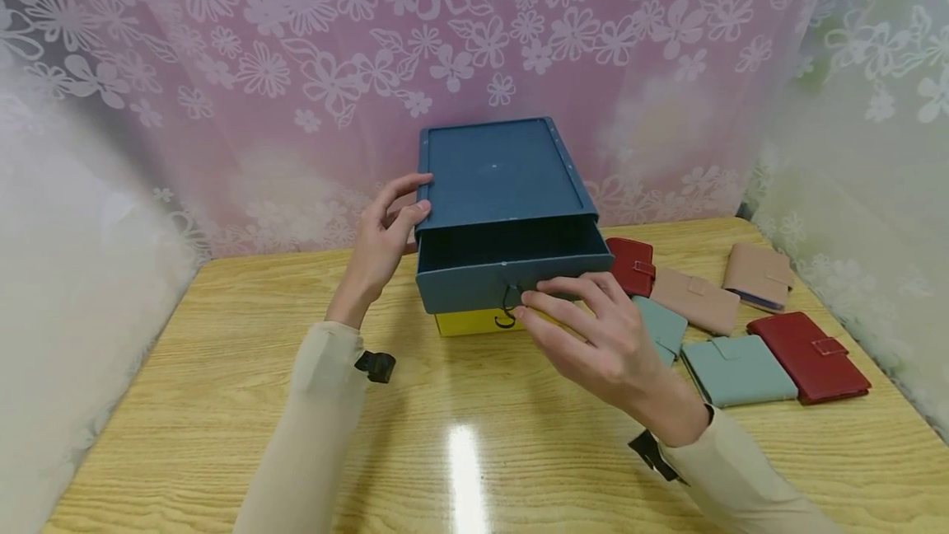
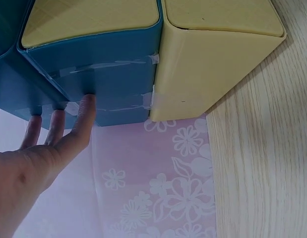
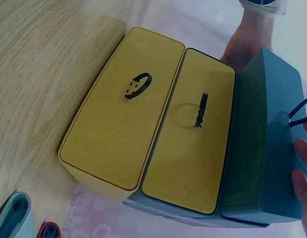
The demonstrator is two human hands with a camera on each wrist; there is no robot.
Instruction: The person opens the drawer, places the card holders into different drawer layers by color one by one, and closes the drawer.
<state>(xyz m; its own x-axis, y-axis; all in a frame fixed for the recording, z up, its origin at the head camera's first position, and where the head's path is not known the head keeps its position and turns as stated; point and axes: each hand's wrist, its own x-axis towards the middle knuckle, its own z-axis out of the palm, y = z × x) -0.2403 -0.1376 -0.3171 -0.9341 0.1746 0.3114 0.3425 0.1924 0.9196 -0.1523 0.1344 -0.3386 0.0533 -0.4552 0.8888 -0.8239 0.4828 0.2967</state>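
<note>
A stack of drawer boxes stands on the table, its top blue box (image 1: 504, 171) having the blue drawer (image 1: 467, 288) pulled partway out. Inside, the part of the drawer that shows is dark and bare. My left hand (image 1: 381, 237) steadies the stack, straight fingers pressing its blue left side (image 2: 118, 79). At the drawer's front, my right hand (image 1: 596, 340) pinches the black pull loop (image 3: 298, 111). Below, two yellow drawer fronts (image 3: 193, 148) with black loops are closed, as the right wrist view shows.
Several snap-strap wallets lie on the right of the wooden table (image 1: 259, 402), among them a red one (image 1: 804, 353), a mint one (image 1: 741, 373) and a beige one (image 1: 756, 270). A pink flowered curtain (image 1: 334, 64) hangs close behind the stack.
</note>
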